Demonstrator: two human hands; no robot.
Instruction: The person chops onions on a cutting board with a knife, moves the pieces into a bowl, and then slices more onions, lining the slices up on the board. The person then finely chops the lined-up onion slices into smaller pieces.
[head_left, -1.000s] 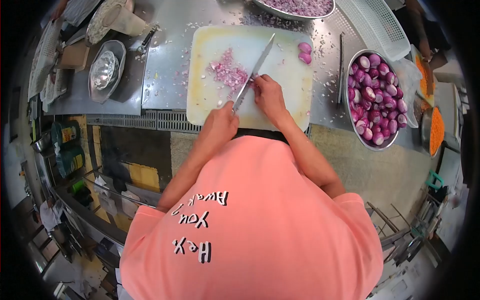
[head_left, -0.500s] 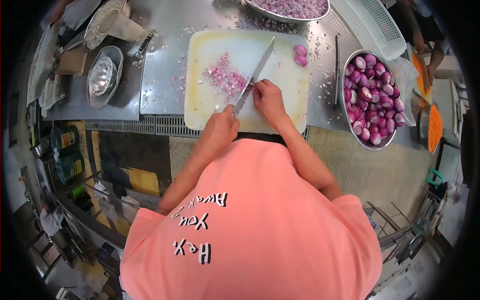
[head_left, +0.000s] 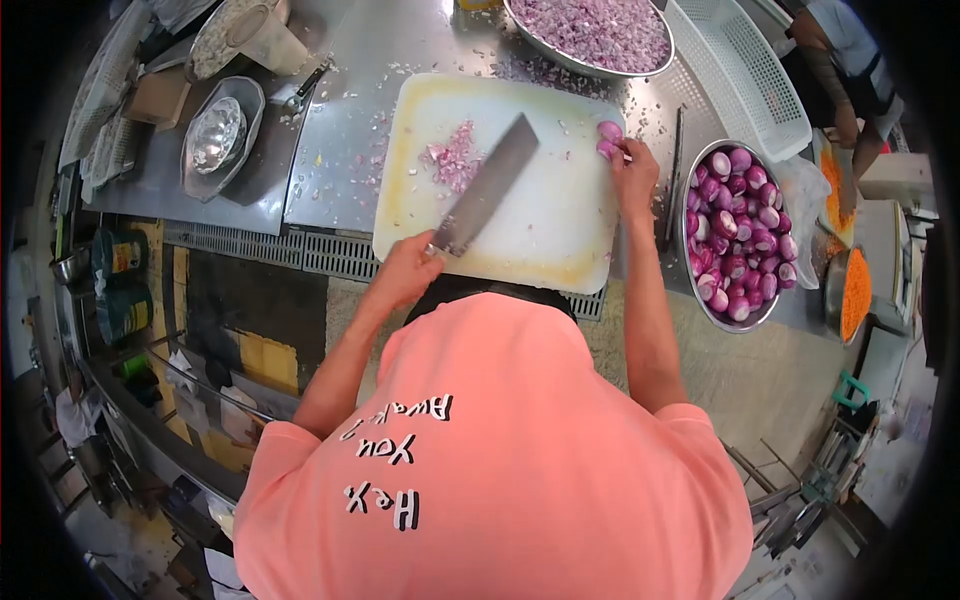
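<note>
My left hand (head_left: 407, 270) is closed around the handle of a cleaver-like knife (head_left: 490, 185). Its broad blade slants over the white cutting board (head_left: 560, 240), tip pointing away from me. Left of the blade lies a small heap of chopped red onion (head_left: 453, 158). At the board's right edge my right hand (head_left: 636, 178) has its fingertips closed on a peeled red onion (head_left: 607, 148). Another onion piece (head_left: 610, 131) sits just beyond it, partly touching. The fingers hide some of the held onion.
A bowl of peeled red onions (head_left: 740, 240) stands right of the board, a bowl of chopped onion (head_left: 600, 35) behind it. A white basket (head_left: 740, 80) and a dark rod (head_left: 676, 170) lie at right. Metal bowls (head_left: 217, 135) stand left. Another person's arm (head_left: 845, 120) shows far right.
My right hand has left the blade and moved right to the onion pieces. My left hand has drawn the knife down and left, its blade now turned flatter.
</note>
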